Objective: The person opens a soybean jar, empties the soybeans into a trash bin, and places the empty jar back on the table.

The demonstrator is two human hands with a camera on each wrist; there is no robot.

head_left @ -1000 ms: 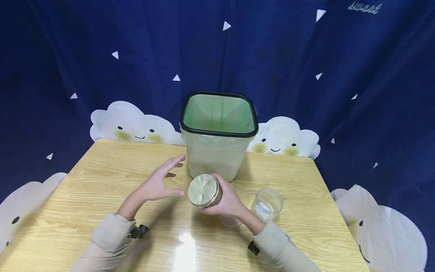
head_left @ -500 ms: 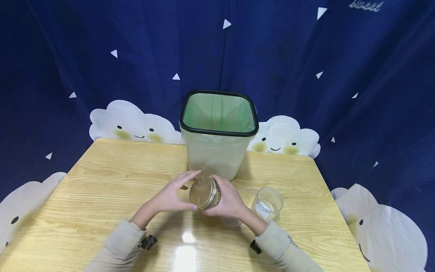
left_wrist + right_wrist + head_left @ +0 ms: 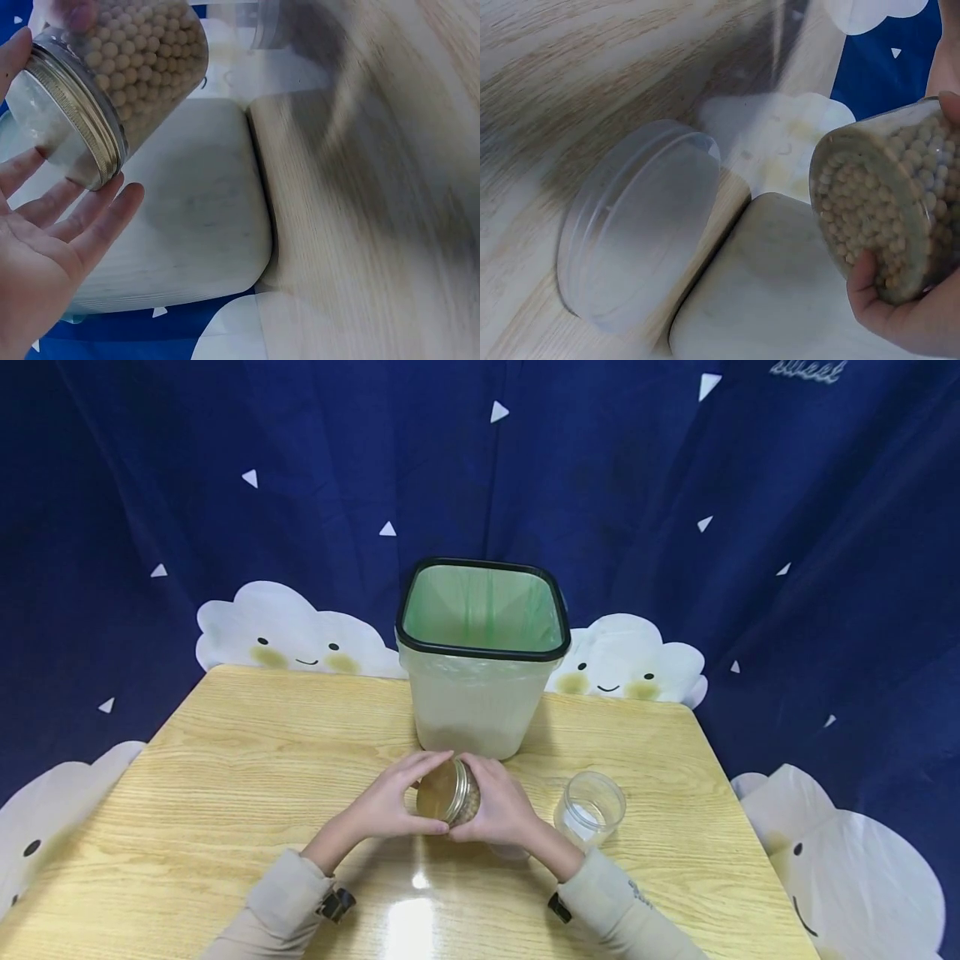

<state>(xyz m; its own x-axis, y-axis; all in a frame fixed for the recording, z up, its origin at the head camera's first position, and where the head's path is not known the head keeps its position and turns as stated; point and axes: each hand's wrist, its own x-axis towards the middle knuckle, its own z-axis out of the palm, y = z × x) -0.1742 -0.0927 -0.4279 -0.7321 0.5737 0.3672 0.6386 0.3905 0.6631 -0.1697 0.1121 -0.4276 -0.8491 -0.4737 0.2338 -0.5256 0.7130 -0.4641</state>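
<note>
A clear jar [image 3: 146,64] of beige round balls, like dried beans, is tilted in the air just in front of the waste bin [image 3: 480,706]. My right hand [image 3: 501,802] grips the jar's body, with a finger lying on its bottom in the right wrist view. My left hand [image 3: 386,802] has thumb and fingers around the gold-rimmed end [image 3: 437,789], with fingertips touching the rim in the left wrist view. That end carries a smooth, silvery cover. A clear, shallow plastic lid [image 3: 634,232] lies on the table, mostly hidden under my right wrist in the head view.
An open clear plastic tub [image 3: 592,810] stands to the right of my right hand. The bin has a black rim and a green liner. The wooden table [image 3: 262,752] ends at a dark blue curtain [image 3: 337,460] with white clouds.
My left hand has moved right and closed in around the jar's gold-rimmed end. The jar has tipped further, its top turning to the left, still held by my right hand.
</note>
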